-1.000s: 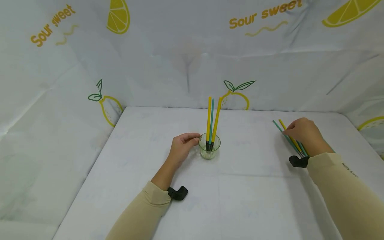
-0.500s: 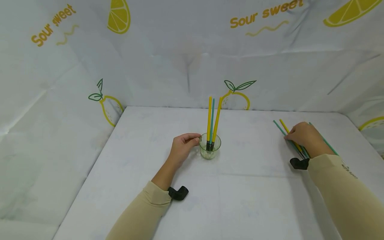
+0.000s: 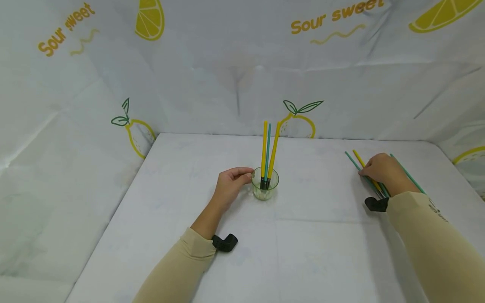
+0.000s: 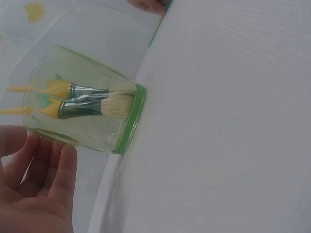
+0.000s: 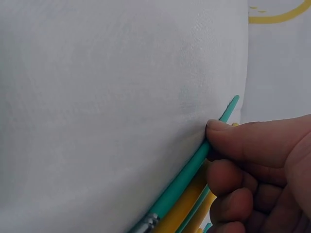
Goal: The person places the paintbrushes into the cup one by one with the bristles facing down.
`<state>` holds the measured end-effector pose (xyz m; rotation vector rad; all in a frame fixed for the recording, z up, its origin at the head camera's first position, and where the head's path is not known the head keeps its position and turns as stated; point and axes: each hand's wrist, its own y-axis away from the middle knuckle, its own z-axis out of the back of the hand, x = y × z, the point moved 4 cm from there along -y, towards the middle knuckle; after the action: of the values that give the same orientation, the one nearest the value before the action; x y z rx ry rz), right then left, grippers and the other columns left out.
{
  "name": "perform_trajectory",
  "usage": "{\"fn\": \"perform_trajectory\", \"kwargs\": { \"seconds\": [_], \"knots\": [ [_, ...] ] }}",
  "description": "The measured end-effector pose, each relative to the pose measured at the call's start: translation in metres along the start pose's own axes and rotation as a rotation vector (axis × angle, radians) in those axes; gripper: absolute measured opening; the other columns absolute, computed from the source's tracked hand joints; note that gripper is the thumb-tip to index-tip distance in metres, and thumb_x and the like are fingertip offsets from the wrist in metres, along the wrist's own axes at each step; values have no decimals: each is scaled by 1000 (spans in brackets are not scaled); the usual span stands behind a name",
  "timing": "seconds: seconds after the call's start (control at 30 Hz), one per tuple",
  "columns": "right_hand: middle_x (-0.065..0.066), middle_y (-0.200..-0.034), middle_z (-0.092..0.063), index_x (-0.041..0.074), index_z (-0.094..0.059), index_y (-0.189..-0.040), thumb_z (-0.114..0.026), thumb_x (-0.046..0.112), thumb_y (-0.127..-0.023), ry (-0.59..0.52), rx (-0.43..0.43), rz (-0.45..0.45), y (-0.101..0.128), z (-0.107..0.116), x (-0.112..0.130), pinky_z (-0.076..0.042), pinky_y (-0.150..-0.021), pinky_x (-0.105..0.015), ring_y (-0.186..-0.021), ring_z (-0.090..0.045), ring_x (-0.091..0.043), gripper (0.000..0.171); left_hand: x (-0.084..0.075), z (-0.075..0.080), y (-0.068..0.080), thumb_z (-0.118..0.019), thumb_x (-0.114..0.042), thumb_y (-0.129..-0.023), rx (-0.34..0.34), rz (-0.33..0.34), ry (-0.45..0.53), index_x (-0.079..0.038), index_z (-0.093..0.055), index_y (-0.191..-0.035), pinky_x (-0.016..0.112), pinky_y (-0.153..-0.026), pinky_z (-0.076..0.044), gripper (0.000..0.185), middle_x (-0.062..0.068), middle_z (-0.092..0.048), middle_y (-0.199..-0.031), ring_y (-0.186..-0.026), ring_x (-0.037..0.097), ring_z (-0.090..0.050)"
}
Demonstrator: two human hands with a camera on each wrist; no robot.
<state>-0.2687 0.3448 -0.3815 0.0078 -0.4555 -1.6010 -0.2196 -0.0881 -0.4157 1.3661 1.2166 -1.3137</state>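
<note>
A clear green-tinted glass (image 3: 257, 191) stands upright on the table, holding two yellow paintbrushes and a teal one, bristles down. My left hand (image 3: 229, 187) holds the glass by its left side, thumb and fingertips at the rim. In the left wrist view, the pale bristles (image 4: 115, 108) show through the glass wall near its base. At the right of the table, my right hand (image 3: 384, 173) pinches a teal paintbrush (image 5: 182, 179) between thumb and index finger. A yellow paintbrush (image 5: 181, 208) lies right beside it, and more handles are partly hidden beneath the hand.
Another teal paintbrush (image 3: 407, 173) lies to the right of my right hand. The white-covered table (image 3: 310, 252) meets a white cloth backdrop (image 3: 212, 84) printed with lemons at its far edge.
My right hand has shifted slightly, and the teal brush to its right now shows more fully. The left hand and glass stay in place.
</note>
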Motion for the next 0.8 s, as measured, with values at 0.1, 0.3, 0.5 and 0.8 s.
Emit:
{"fn": "perform_trajectory", "kwargs": {
  "seconds": [0.1,0.3,0.5,0.8],
  "knots": [
    [-10,-70,-61,-5,-67,-80,-65,23,-90,-21,23,-15,1,-1,0,-44,-55,-30,-67,-53,-23,30,1,0,0,-64,-7,-93,4,2,-5,4,-70,-109,28,-88,-58,20,15,-71,-108,-92,22,-70],
    [-6,-64,-60,4,-62,-65,-64,24,-90,-58,57,-44,-2,-1,0,-42,-55,-29,-65,-52,-21,32,2,1,-1,-64,-7,-94,9,-2,-8,4,-70,-109,32,-89,-58,20,15,-71,-108,-90,19,-70],
    [-3,-62,-57,7,-60,-62,-63,26,-90,-58,81,-47,-7,-1,-3,-41,-55,-29,-63,-51,-19,35,2,1,-3,-64,-8,-94,-2,1,-16,4,-70,-110,31,-88,-58,20,15,-70,-108,-91,19,-70],
    [-2,-61,-58,4,-61,-66,-63,23,-91,-78,120,-66,-9,-1,-3,-44,-55,-28,-62,-52,-18,32,5,1,-4,-64,-8,-94,-3,4,-17,4,-71,-109,29,-87,-58,20,14,-71,-107,-88,15,-69]
  ]
}}
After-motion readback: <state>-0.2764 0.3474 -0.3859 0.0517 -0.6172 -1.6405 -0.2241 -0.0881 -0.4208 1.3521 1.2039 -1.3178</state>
